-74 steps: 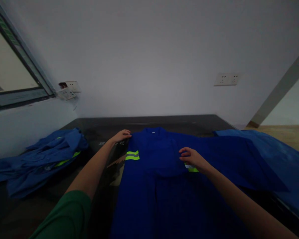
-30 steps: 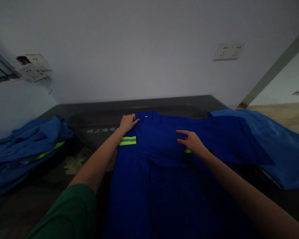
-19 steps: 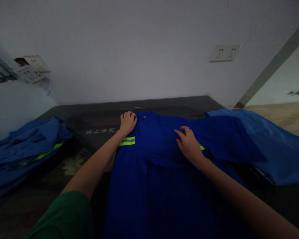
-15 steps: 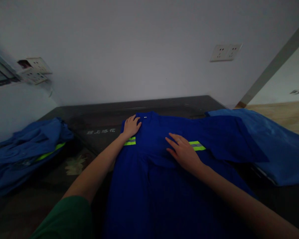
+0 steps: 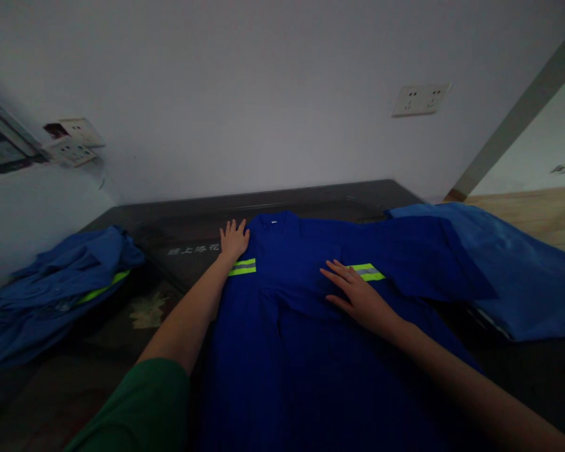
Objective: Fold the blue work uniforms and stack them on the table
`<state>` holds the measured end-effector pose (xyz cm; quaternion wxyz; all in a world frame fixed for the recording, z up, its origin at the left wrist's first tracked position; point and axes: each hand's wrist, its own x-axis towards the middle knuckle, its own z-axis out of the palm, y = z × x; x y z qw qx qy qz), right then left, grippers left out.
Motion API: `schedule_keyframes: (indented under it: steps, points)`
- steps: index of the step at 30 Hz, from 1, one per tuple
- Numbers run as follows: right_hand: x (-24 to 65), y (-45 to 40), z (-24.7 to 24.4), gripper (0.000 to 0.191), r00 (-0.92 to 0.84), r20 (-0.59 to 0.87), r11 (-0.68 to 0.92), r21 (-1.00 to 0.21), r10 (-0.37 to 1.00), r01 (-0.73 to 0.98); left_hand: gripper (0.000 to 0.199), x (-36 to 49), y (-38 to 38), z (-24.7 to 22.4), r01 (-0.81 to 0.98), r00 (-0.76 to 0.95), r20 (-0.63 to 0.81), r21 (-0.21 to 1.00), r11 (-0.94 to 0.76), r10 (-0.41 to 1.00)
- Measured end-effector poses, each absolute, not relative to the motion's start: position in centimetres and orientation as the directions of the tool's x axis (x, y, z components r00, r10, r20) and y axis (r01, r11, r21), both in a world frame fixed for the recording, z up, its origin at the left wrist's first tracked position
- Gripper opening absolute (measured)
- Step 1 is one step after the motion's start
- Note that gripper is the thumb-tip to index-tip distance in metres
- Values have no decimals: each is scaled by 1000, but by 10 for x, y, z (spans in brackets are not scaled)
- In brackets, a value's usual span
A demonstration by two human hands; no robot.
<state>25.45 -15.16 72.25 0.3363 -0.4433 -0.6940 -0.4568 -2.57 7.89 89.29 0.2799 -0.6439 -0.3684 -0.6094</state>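
A dark blue garment (image 5: 301,251) with a collar and yellow-green and grey reflective strips lies spread on a dark table (image 5: 193,216). Its right sleeve stretches out over a lighter blue cloth. My left hand (image 5: 234,240) rests with spread fingers on the garment's left shoulder edge, just above the left strip (image 5: 242,267). Beside the right strip (image 5: 368,272), my right hand (image 5: 355,292) is over the chest, fingers apart and holding nothing.
Crumpled blue clothing (image 5: 75,263) with a yellow-green strip lies at the left of the table. The lighter blue cloth (image 5: 532,270) is at the right. Behind the table stands a wall with sockets (image 5: 421,100).
My left hand has slid left to the garment's shoulder edge. My right hand has shifted slightly right and down. The view has moved a little.
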Motion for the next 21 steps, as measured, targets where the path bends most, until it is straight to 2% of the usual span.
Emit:
schedule_keyframes:
  steps: [3,6,9,12,14,16,19,21]
  points:
    - [250,-166,711,48,-395,877,248,332,274,910,50,-28,75,890,814,79,997,-65,-577,-2]
    - [244,-168,698,48,-499,798,272,425,339,863,50,-27,77,889,758,272,962,-199,-621,24]
    - [242,-159,691,44,-565,749,240,511,347,825,52,-27,82,890,766,344,925,-179,-618,159]
    - [243,-152,688,39,-570,757,188,539,319,821,53,-30,76,890,813,267,935,-88,-576,235]
    - [241,-154,688,38,-560,763,152,542,322,827,54,-32,61,884,824,194,967,-70,-563,163]
    - [233,-160,687,41,-542,772,110,539,332,835,52,-33,37,872,777,196,980,-144,-613,19]
    - [206,-168,689,48,-558,762,94,562,329,822,39,-32,-3,837,524,393,909,-344,-779,-137]
    - [181,-169,693,48,-588,743,102,590,320,801,33,-30,-24,808,358,485,860,-364,-860,-161]
